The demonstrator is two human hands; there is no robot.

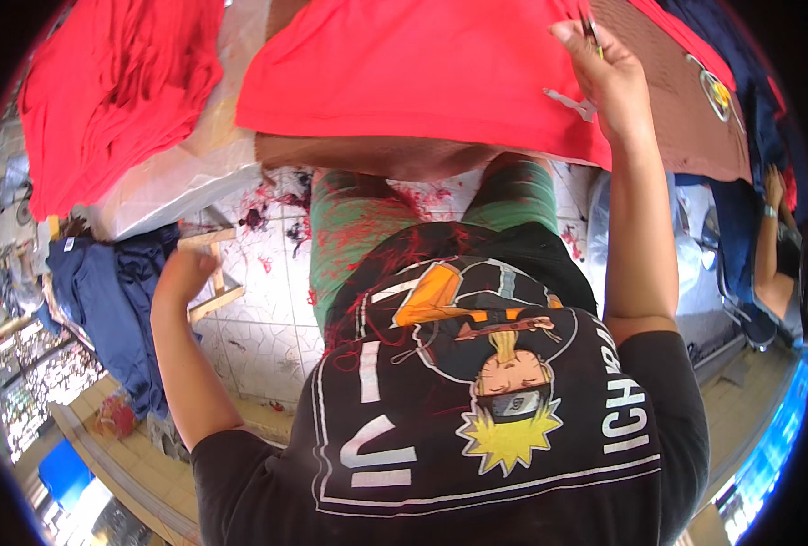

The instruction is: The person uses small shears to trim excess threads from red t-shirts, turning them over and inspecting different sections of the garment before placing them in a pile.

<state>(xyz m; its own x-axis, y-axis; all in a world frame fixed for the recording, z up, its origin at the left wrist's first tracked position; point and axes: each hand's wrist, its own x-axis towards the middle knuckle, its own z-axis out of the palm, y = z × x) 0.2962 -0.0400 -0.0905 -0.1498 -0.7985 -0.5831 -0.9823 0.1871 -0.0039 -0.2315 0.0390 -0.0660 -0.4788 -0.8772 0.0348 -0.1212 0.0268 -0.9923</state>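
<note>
My right hand (611,77) is raised over a red garment (404,68) spread on the brown cloth-covered work surface ahead of me. Its fingers close around small thread snips (590,32), whose dark tip points away from me. A grey print (569,103) shows on the red fabric beside that hand. Down at my left side, my left hand (185,275) is beside a navy garment (117,300). Its fingers are mostly hidden, so whether it grips anything does not show.
More red garments (121,91) are heaped at the far left on a plastic-wrapped bundle (176,187). Red and dark thread scraps litter the tiled floor (281,273) and my green trousers (358,218). A wooden frame (214,296) stands near my left hand. Another person's arm (768,246) shows at far right.
</note>
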